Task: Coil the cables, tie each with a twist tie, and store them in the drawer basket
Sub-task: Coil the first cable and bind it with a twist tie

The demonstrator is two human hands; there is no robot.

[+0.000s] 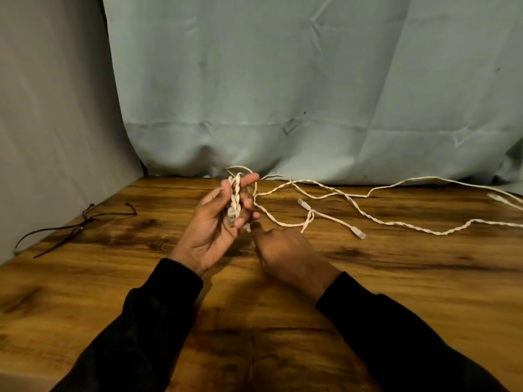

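Cable (pixel 236 198) loops sit gripped in my left hand (pixel 218 224), plug below the fingers (pixel 249 179); my right hand (pixel 285 250) curls beside it, grasp unclear.

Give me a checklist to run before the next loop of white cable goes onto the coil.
1. Coil held in left hand: ok, fingers curl round it.
2. Right hand on the loose white cable: cannot tell, fingertips hidden.
3. Loose cable free to pull in: not ok, a knot sits in it.
4. Twist ties within reach: ok, dark strands lie on the table, left.
5. Drawer basket ready: cannot tell, not in view.
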